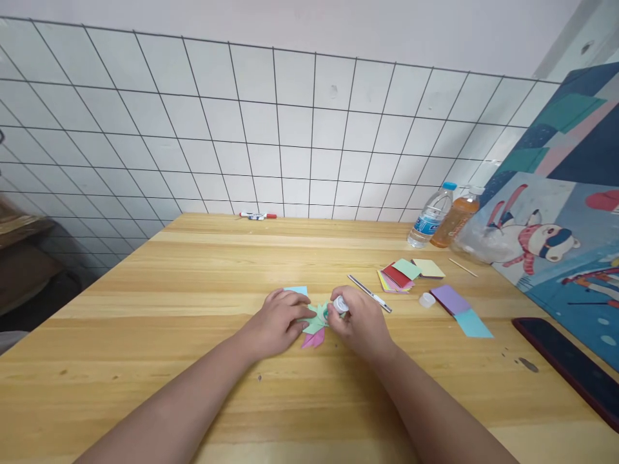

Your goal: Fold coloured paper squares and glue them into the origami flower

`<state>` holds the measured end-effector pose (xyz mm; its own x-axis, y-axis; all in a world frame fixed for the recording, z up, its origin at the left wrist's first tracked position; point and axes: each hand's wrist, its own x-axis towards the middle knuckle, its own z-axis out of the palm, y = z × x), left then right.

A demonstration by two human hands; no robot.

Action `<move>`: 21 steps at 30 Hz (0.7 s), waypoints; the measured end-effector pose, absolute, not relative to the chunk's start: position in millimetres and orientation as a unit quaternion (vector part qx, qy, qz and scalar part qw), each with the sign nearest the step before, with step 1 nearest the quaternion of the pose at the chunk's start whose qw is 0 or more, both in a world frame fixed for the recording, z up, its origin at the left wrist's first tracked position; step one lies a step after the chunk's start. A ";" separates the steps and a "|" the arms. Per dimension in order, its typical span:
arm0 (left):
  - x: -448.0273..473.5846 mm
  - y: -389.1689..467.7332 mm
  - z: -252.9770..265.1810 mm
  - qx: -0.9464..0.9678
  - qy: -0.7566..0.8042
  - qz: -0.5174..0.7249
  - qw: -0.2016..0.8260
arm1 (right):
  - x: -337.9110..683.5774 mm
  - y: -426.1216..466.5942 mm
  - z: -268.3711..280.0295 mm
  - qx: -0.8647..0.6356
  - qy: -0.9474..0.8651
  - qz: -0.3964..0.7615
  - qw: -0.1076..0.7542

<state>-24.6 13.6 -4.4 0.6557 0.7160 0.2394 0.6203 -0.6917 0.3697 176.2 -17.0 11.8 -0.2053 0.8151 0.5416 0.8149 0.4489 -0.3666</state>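
Note:
My right hand (362,322) is closed around a glue stick (340,304), its white end showing above the fingers. The stick's other end is down at a light green folded paper piece (314,323) on the table. My left hand (283,321) lies on the left side of that green paper, fingers stretched out over it. A pink folded paper (313,338) sticks out below the green one. Behind my left fingers, part of a light blue paper (296,290) shows; the rest is hidden. A white cap (427,299) sits apart, to the right.
A utility knife or similar slim tool (370,294) lies beyond my right hand. Coloured paper squares (399,276), a purple paper (449,299) and a thin stick (463,267) are at right. Bottles (432,216) and a phone (570,367) stand or lie farther right. Markers (258,216) lie along the back.

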 end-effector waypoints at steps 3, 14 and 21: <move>-25.2 14.3 -3.6 0.898 0.377 0.177 0.140 | 172.6 -15.0 11.6 -0.528 -0.791 0.010 0.309; -20.1 10.0 -4.3 0.888 0.418 0.155 0.110 | 164.3 -14.1 22.2 -0.557 -0.805 0.008 0.204; -19.6 9.1 -2.6 0.888 0.422 0.151 0.105 | 160.7 -15.6 29.8 -0.558 -0.813 0.017 0.169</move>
